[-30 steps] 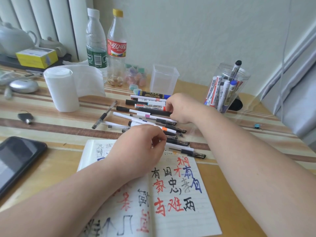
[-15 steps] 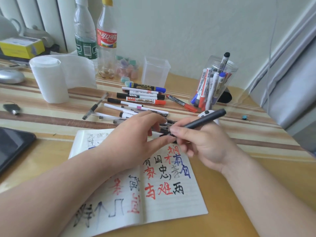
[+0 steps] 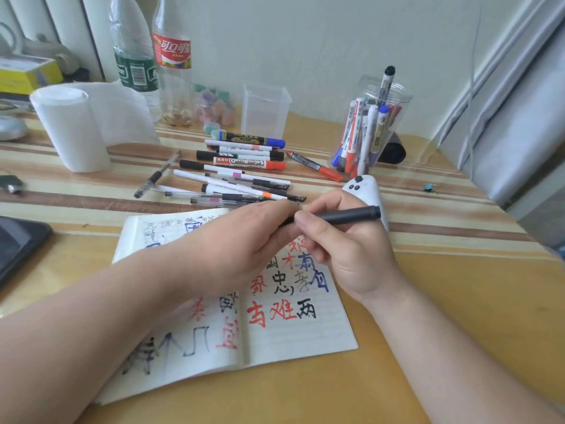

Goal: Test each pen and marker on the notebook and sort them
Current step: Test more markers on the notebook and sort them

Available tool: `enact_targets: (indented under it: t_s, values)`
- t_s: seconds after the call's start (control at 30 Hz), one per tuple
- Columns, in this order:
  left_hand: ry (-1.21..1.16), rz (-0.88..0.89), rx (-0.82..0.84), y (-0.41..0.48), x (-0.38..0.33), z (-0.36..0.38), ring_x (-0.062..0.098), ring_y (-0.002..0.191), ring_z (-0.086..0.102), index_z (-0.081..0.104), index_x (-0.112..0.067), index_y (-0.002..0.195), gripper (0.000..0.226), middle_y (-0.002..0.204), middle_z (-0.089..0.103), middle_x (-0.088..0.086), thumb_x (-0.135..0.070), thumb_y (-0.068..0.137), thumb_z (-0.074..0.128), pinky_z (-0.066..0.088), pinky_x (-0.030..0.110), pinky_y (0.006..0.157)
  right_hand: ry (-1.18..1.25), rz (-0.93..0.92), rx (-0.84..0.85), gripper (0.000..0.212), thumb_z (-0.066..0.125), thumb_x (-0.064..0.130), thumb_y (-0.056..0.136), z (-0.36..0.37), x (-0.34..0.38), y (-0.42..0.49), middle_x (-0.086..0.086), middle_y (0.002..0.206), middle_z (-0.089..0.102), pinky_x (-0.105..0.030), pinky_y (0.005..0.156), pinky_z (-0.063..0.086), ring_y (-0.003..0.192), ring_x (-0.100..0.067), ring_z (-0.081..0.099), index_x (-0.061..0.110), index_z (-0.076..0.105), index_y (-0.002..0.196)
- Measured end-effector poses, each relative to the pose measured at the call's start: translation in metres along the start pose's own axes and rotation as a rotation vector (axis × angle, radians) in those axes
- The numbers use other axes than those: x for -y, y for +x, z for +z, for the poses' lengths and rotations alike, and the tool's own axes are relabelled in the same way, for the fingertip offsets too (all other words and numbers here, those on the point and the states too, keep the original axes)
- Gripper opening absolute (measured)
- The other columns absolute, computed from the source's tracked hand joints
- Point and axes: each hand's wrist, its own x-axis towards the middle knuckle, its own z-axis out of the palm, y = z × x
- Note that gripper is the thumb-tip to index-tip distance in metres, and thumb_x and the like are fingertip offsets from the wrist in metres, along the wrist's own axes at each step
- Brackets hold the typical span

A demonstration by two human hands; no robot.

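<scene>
The black pen (image 3: 348,216) is held in the air over the top edge of the open notebook (image 3: 299,335), lying almost level with its blunt end pointing right. The right hand (image 3: 354,255) grips the barrel: its thumb (image 3: 308,223) presses on the near side and the other fingers curl under and round it. The left hand (image 3: 238,240) meets the pen at its left end, where thumb and forefinger close together in a pinch. The tip itself is hidden between the two hands, so it cannot be told whether a cap is on.

The notebook lies flat on the wooden table (image 3: 443,301), both pages covered with large characters in black, red and blue ink; the left forearm crosses its left page.

Just beyond the notebook lies a loose heap of pens and markers (image 3: 241,182), mostly side by side, among them a red whiteboard marker (image 3: 249,162) and a blue-capped marker (image 3: 250,139). One red marker (image 3: 315,166) lies apart to the right of the heap, near a clear plastic jar (image 3: 400,117) that holds more markers upright. A white controller (image 3: 363,186) rests just behind the right hand. Farther back stand an empty clear square tub (image 3: 266,108), a cola bottle (image 3: 172,53) and a green-labelled water bottle (image 3: 134,65). A roll of white paper (image 3: 70,130) stands at the left, and a dark phone (image 3: 15,246) lies at the left edge.
</scene>
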Motion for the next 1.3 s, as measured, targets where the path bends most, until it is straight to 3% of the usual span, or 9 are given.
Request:
enact_targets:
  t_s: [0.23,0.33,0.5,0.6,0.73,0.87,1.07,1.2,1.3]
  values:
    - [0.131,-0.053,-0.065,0.0,0.002,0.004,-0.004,0.063,0.053,0.054,-0.042,0.106,0.012,0.07,0.055,-0.027,-0.045,0.104,0.043,0.036,0.017,0.059,0.132,0.099,-0.005,0.015,0.066,0.02,0.088,0.001,0.0,0.002,-0.009,0.055,0.054,-0.025,0.042,0.032,0.048,-0.021,0.044,0.01,0.055,0.082]
    - [0.09,-0.048,-0.067,-0.001,0.004,0.003,-0.008,0.071,0.055,0.055,-0.046,0.11,0.013,0.076,0.057,-0.031,-0.049,0.101,0.045,0.039,0.016,0.064,0.126,0.08,0.009,0.013,0.067,0.018,0.087,-0.002,-0.002,0.002,-0.01,0.055,0.053,-0.024,0.043,0.033,0.048,-0.021,0.044,0.015,0.059,0.077]
    - [-0.125,-0.155,0.049,-0.007,0.009,-0.004,0.0,0.095,0.059,0.045,-0.039,0.139,0.06,0.094,0.062,-0.024,-0.072,0.095,0.019,0.043,0.027,0.085,0.161,0.04,-0.095,0.009,0.061,0.012,0.078,-0.009,-0.002,0.006,-0.009,0.05,0.043,-0.024,0.044,0.028,0.043,-0.02,0.037,0.016,0.059,0.07]
    - [-0.186,-0.186,0.051,-0.008,0.011,-0.002,0.007,0.095,0.057,0.042,-0.046,0.141,0.062,0.094,0.062,-0.011,-0.075,0.092,0.015,0.04,0.026,0.087,0.186,0.06,-0.193,0.007,0.052,0.006,0.072,-0.024,0.007,0.005,-0.006,0.047,0.037,-0.02,0.043,0.025,0.039,-0.016,0.032,0.01,0.053,0.066]
    - [-0.179,-0.215,0.129,-0.005,0.011,-0.003,-0.003,0.109,0.056,0.042,-0.05,0.146,0.067,0.104,0.065,-0.024,-0.076,0.092,0.012,0.04,0.029,0.1,0.071,0.194,0.013,0.022,0.048,0.011,0.072,-0.047,0.026,-0.001,-0.016,0.047,0.048,-0.02,0.038,0.029,0.039,-0.024,0.045,0.002,0.068,0.069]
    - [-0.168,-0.218,0.194,-0.004,0.01,-0.004,0.001,0.124,0.054,0.04,-0.053,0.146,0.069,0.109,0.069,-0.02,-0.078,0.091,0.008,0.038,0.036,0.112,0.043,0.36,0.283,0.027,0.051,0.006,0.081,-0.059,0.027,-0.021,-0.029,0.075,0.065,-0.03,0.041,0.05,0.065,-0.04,0.065,-0.003,0.075,0.09]
    - [-0.171,-0.219,0.207,-0.004,0.008,-0.006,-0.001,0.123,0.053,0.043,-0.055,0.143,0.069,0.114,0.067,-0.023,-0.079,0.089,0.007,0.039,0.034,0.11,-0.189,0.35,0.229,0.005,0.07,0.007,0.075,-0.054,0.008,-0.043,-0.012,0.062,0.058,-0.03,0.042,0.048,0.056,-0.023,0.055,0.008,0.069,0.08]
    - [-0.1,-0.168,0.244,-0.004,0.007,-0.005,0.003,0.127,0.051,0.034,-0.06,0.144,0.061,0.116,0.066,-0.022,-0.077,0.092,0.007,0.037,0.034,0.112,-0.311,0.243,0.211,0.014,0.071,0.013,0.078,-0.046,0.005,-0.046,-0.005,0.052,0.051,-0.026,0.042,0.038,0.041,-0.017,0.046,0.002,0.063,0.08]
    - [-0.013,-0.165,0.284,-0.003,0.005,-0.002,0.002,0.126,0.048,0.035,-0.056,0.148,0.061,0.119,0.063,-0.019,-0.073,0.095,0.01,0.035,0.033,0.113,-0.314,0.197,0.19,0.014,0.071,0.014,0.079,-0.045,0.003,-0.049,0.007,0.05,0.05,-0.017,0.045,0.035,0.042,-0.005,0.044,0.002,0.063,0.079]
